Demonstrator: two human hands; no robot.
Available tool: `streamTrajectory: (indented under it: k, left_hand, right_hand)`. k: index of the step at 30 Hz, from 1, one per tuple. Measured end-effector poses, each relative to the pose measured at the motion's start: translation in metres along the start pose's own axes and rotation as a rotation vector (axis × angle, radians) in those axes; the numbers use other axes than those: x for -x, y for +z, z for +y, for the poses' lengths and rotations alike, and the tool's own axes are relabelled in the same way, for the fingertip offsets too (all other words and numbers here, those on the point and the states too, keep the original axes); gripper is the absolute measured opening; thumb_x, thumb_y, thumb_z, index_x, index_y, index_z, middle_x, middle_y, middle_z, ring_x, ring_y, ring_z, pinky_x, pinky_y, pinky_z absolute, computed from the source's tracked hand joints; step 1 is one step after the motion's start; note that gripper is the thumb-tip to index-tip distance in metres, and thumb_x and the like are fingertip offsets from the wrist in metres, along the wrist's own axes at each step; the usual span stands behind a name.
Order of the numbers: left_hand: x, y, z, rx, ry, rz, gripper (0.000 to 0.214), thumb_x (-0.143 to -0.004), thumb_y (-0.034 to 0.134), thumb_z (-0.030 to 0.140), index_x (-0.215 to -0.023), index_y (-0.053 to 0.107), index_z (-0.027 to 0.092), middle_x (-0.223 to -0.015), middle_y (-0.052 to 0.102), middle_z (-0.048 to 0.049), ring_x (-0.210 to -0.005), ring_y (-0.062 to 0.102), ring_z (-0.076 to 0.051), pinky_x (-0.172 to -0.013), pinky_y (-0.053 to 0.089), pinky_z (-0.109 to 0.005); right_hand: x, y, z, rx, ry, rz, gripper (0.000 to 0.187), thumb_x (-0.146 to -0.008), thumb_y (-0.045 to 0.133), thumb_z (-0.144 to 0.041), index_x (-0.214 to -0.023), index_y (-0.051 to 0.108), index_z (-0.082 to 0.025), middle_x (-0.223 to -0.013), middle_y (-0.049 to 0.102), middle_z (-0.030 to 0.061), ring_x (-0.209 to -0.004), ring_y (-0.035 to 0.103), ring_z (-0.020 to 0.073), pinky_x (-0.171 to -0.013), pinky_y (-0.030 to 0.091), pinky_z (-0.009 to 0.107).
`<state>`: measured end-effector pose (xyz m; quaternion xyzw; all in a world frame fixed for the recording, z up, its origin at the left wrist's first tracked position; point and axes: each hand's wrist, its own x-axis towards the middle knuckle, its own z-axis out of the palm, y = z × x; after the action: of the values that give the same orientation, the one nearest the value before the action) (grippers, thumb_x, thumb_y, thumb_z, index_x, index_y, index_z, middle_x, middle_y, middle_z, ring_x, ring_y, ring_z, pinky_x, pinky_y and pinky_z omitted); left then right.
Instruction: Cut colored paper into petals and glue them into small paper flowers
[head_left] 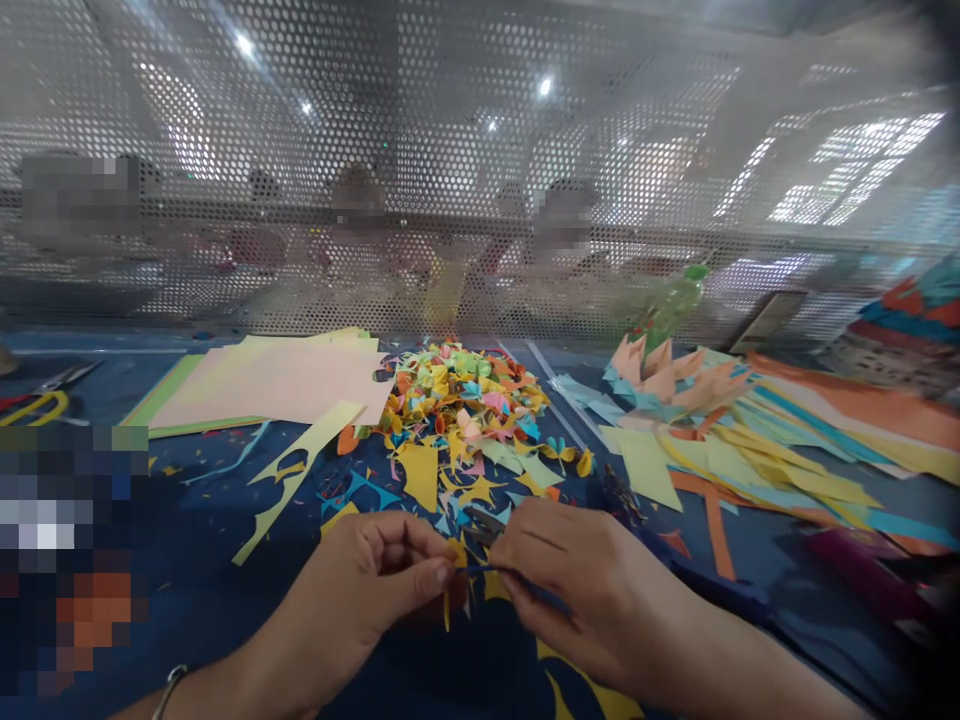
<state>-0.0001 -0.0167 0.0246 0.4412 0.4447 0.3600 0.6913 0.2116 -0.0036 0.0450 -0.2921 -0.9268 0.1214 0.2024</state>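
Note:
My left hand (394,565) is closed in a pinch on a small yellow paper piece (448,608), part of which hangs below the thumb. Close beside it, my right hand (562,565) has its fingers pressed together on a thin dark blue stick (477,569), whose end reaches the yellow paper. A grey metal tip (486,524) shows by the right fingers; I cannot tell whether that hand holds it. Just beyond both hands rises a heap of small coloured paper cut-outs (465,395), with a yellow offcut (418,476) at its near side.
Stacked paper sheets (277,380) and a notched pale strip (296,480) lie left, with yellow-handled scissors (37,408) farther out. Paper strips (780,460), folded peach paper points (660,370) and a green-capped bottle (679,300) are right. A perforated metal screen (450,120) stands behind.

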Motion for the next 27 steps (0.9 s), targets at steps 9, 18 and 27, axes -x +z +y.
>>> streamTrajectory:
  k: [9,18,27]
  left_hand:
    - [-0.002,-0.002,-0.004,-0.107,0.030,-0.008,0.016,-0.065,0.076,0.027,-0.073,0.067,0.016,-0.070,0.070,-0.0043,-0.063,0.061,-0.014,-0.064,0.043,-0.027]
    - [-0.004,0.007,-0.004,-0.085,0.042,0.128,0.022,-0.058,0.079,0.027,-0.073,0.066,0.017,-0.070,0.069,-0.0024,-0.067,0.062,-0.016,-0.069,0.045,-0.030]
    - [-0.002,0.002,-0.008,-0.009,-0.001,0.040,0.030,-0.062,0.081,0.029,-0.083,0.064,0.016,-0.077,0.070,-0.0049,-0.072,0.063,-0.016,-0.071,0.044,-0.029]
  right_hand:
    - [0.005,-0.002,0.004,-0.100,0.042,-0.067,0.016,-0.092,0.046,-0.018,-0.087,0.061,-0.017,-0.075,0.059,0.0022,-0.070,0.052,0.0142,-0.062,0.040,0.027]
    - [0.003,0.002,0.005,-0.016,0.046,-0.015,0.022,-0.092,0.043,-0.016,-0.075,0.058,-0.016,-0.071,0.055,0.0028,-0.066,0.049,0.0146,-0.060,0.038,0.027]
    - [0.002,0.006,0.002,0.067,-0.038,0.054,0.026,-0.091,0.040,-0.012,-0.070,0.054,-0.016,-0.067,0.053,0.0024,-0.062,0.044,0.0144,-0.055,0.034,0.028]
